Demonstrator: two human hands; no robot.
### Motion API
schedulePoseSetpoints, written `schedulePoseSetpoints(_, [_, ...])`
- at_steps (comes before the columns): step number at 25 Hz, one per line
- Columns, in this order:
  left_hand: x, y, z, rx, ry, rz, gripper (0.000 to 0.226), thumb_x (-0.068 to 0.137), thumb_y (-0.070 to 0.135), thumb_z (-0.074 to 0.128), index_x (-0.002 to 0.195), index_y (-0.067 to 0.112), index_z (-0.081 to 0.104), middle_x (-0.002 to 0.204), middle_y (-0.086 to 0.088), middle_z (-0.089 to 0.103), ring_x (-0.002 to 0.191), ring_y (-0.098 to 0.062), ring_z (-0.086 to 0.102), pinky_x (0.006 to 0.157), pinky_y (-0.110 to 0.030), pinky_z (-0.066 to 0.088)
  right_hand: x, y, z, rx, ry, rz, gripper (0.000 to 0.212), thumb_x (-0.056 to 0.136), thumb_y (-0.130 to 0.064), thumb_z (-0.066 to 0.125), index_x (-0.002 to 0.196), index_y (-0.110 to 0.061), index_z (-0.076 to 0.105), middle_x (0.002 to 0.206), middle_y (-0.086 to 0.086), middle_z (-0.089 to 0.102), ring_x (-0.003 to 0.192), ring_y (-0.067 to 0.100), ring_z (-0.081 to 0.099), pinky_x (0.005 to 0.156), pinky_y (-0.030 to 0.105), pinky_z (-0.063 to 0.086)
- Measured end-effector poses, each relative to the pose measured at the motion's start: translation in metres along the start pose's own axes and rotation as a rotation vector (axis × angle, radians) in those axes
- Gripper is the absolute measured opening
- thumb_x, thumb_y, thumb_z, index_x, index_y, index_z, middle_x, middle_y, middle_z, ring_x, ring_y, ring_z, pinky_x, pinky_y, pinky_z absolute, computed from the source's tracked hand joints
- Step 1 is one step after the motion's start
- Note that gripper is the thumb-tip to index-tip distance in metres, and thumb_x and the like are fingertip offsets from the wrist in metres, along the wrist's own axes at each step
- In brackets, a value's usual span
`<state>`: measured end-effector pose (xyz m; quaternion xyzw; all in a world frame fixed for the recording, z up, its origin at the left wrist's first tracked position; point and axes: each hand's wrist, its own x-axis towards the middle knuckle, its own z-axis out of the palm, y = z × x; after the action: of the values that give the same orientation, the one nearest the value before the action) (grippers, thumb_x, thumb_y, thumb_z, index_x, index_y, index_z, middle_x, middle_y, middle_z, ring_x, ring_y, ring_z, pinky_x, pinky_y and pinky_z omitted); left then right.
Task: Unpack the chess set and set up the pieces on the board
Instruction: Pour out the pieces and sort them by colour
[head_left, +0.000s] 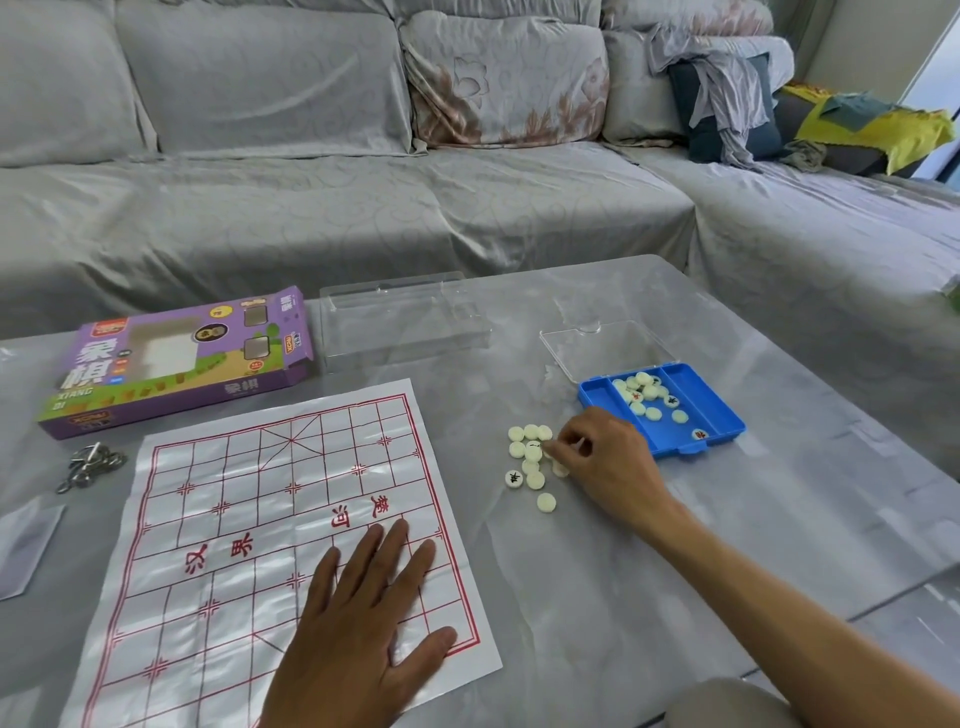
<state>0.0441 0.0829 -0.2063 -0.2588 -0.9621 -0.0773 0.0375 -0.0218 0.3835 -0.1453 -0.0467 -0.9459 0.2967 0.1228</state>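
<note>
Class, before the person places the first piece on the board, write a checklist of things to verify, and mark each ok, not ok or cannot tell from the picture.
1. White plastic board sheet with red grid lies spread flat: ok, pressed down by the flat left hand.
2. Grid free of pieces: ok.
3. Pieces are out of the blue plastic tray: not ok, several remain inside.
4. Loose cream round pieces lie on the table face up: not ok, most show blank backs.
5. Right hand holds a piece: cannot tell, its curled fingertips touch the cluster.
6. Clear tray lid is out of the way: ok, open behind the tray.
</note>
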Motion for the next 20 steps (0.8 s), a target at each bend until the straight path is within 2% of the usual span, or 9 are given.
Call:
schedulePoseSetpoints(2, [0.000, 0.000, 0.000, 0.010, 0.013, 0.006, 0.073, 0.087, 0.077, 0.029, 0.145, 0.034, 0.042, 0.154, 0.002, 0.036, 0.142, -0.019, 0.026, 0.107, -0.038, 0.019, 0.009, 0.017, -0.021, -0.001, 0.163, 0.047, 0.016, 0.090, -0.031, 0.067, 0.078, -0.019, 0.066, 0.081, -0.007, 0.062, 0.073, 0.008, 0.055, 0.064, 0.021, 0.039])
schedulePoseSetpoints(4, [0.000, 0.000, 0.002, 0.015, 0.011, 0.009, 0.073, 0.087, 0.077, 0.030, 0.145, 0.035, 0.042, 0.154, 0.002, 0.035, 0.142, -0.019, 0.024, 0.107, -0.039, 0.019, 0.024, 0.049, -0.048, -0.140, 0.244, 0.188, 0.013, 0.091, -0.024, 0.060, 0.083, -0.016, 0.067, 0.086, 0.000, 0.066, 0.079, 0.018, 0.057, 0.065, 0.028, 0.040])
schedulePoseSetpoints(6, [0.000, -0.002, 0.004, 0.021, 0.003, 0.010, 0.073, 0.086, 0.077, 0.030, 0.144, 0.034, 0.043, 0.154, 0.002, 0.036, 0.144, -0.019, 0.021, 0.109, -0.039, 0.018, 0.033, 0.082, -0.065, -0.387, 0.123, 0.348, 0.014, 0.090, -0.020, 0.053, 0.094, -0.019, 0.066, 0.098, 0.003, 0.066, 0.089, 0.024, 0.057, 0.068, 0.031, 0.041])
schedulePoseSetpoints(8, [0.001, -0.002, 0.004, 0.021, -0.004, 0.016, 0.074, 0.086, 0.077, 0.030, 0.142, 0.033, 0.046, 0.152, 0.001, 0.039, 0.143, -0.019, 0.019, 0.109, -0.039, 0.015, 0.032, 0.102, -0.067, -0.526, -0.014, 0.367, 0.017, 0.091, -0.018, 0.048, 0.096, -0.020, 0.064, 0.103, 0.002, 0.063, 0.091, 0.023, 0.054, 0.067, 0.032, 0.042])
schedulePoseSetpoints(9, [0.002, -0.002, 0.004, 0.022, -0.002, 0.016, 0.074, 0.085, 0.077, 0.030, 0.142, 0.033, 0.047, 0.152, 0.001, 0.039, 0.143, -0.019, 0.019, 0.109, -0.038, 0.015, 0.032, 0.104, -0.065, -0.531, -0.025, 0.337, 0.015, 0.091, -0.019, 0.049, 0.093, -0.021, 0.063, 0.102, 0.001, 0.062, 0.090, 0.021, 0.052, 0.066, 0.031, 0.041])
schedulePoseSetpoints(14, [0.001, -0.003, 0.005, 0.029, -0.022, 0.011, 0.074, 0.086, 0.076, 0.030, 0.144, 0.033, 0.044, 0.154, 0.001, 0.036, 0.144, -0.018, 0.018, 0.111, -0.038, 0.013, 0.034, 0.098, -0.061, -0.393, -0.010, 0.315, 0.006, 0.087, -0.018, 0.062, 0.082, -0.022, 0.061, 0.092, 0.000, 0.066, 0.084, 0.017, 0.054, 0.064, 0.030, 0.044])
schedulePoseSetpoints(16, [0.001, -0.002, 0.004, 0.030, -0.011, 0.012, 0.074, 0.086, 0.077, 0.030, 0.144, 0.032, 0.044, 0.154, 0.001, 0.036, 0.144, -0.019, 0.017, 0.111, -0.038, 0.013, 0.032, 0.082, -0.062, -0.290, 0.101, 0.291, 0.006, 0.083, -0.021, 0.067, 0.081, -0.023, 0.062, 0.088, -0.002, 0.068, 0.083, 0.015, 0.056, 0.066, 0.032, 0.048])
schedulePoseSetpoints(18, [0.001, -0.001, 0.004, 0.022, -0.007, 0.004, 0.074, 0.086, 0.077, 0.030, 0.145, 0.034, 0.041, 0.155, 0.002, 0.034, 0.145, -0.018, 0.019, 0.109, -0.039, 0.017, 0.023, 0.049, -0.055, -0.106, 0.171, 0.158, 0.007, 0.080, -0.025, 0.070, 0.077, -0.023, 0.064, 0.081, -0.007, 0.067, 0.076, 0.010, 0.056, 0.066, 0.027, 0.046])
schedulePoseSetpoints(20, [0.000, 0.000, 0.002, 0.016, -0.007, -0.003, 0.073, 0.087, 0.077, 0.031, 0.147, 0.036, 0.037, 0.156, 0.004, 0.031, 0.145, -0.017, 0.020, 0.108, -0.039, 0.018, 0.000, 0.016, -0.037, -0.063, 0.021, 0.015, 0.010, 0.081, -0.031, 0.071, 0.075, -0.025, 0.064, 0.078, -0.011, 0.065, 0.073, 0.004, 0.053, 0.065, 0.021, 0.040])
